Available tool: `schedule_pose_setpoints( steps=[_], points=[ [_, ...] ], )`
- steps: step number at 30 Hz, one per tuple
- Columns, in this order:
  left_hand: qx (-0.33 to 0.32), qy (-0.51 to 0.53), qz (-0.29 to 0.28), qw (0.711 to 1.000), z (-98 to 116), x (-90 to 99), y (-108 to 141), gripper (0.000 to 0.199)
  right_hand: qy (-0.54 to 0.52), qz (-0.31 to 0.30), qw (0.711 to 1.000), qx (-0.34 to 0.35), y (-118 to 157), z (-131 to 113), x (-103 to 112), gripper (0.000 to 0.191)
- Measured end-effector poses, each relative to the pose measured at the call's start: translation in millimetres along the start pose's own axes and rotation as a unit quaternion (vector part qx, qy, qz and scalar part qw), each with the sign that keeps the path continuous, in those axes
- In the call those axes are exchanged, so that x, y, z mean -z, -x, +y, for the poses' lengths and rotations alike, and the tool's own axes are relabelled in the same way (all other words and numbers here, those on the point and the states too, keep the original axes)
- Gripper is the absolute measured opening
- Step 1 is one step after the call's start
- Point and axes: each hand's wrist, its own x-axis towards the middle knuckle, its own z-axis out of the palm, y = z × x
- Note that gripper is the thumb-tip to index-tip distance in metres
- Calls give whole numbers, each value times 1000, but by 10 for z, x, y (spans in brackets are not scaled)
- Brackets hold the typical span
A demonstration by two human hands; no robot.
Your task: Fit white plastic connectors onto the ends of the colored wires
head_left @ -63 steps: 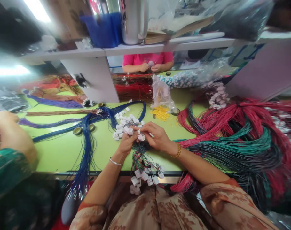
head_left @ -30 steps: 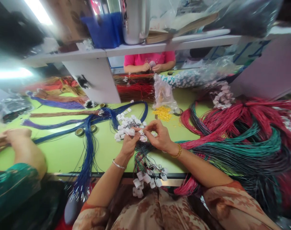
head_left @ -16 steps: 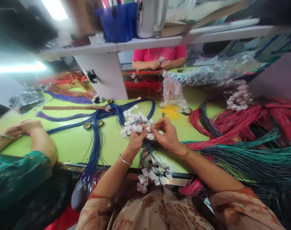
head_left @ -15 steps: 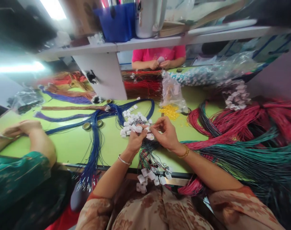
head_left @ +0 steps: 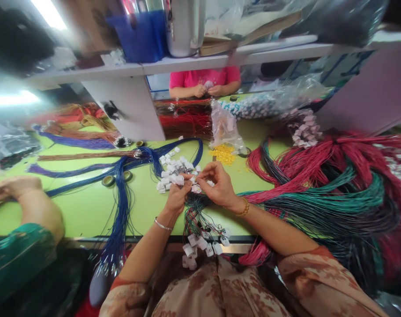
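Note:
My left hand (head_left: 176,197) is closed on a white plastic connector (head_left: 178,179) at the front of a pile of similar white connectors (head_left: 167,171). Close against it on the right, my right hand (head_left: 220,185) pinches with thumb and forefinger; what lies between those fingertips is too small to make out. Below both hands a bundle of thin dark, red and green wires (head_left: 200,215) runs toward me, with white connectors (head_left: 200,242) hanging over the table's front edge. Small yellow pieces (head_left: 223,154) lie in a heap beyond my right hand.
Blue wires (head_left: 121,198) cross the green table (head_left: 84,211) on the left, beside tape rolls (head_left: 108,181). Red wires (head_left: 299,180) and green-black wires (head_left: 319,202) cover the right. A shelf (head_left: 187,64) spans the back. One co-worker's arm (head_left: 38,211) rests at left; another person (head_left: 205,83) sits opposite.
The whole view has shifted, so the table and shelf contents sit further left. My two hands remain together over the white connectors, with little visible change in their grip.

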Motion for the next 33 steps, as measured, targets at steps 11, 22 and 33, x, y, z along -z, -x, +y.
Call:
schedule_pose_setpoints(
  steps=[11, 22, 33],
  points=[
    [-16, -12, 7, 1000, -17, -11, 8, 43, 40, 4, 999, -3, 1, 23, 20, 26],
    [-39, -29, 17, 999, -48, -1, 7, 40, 197, -13, 971, 133, 50, 4, 59, 18],
    [-52, -35, 41, 997, -72, -6, -5, 41, 292, -104, 928, 207, 179, 82, 27, 35]
  ],
)
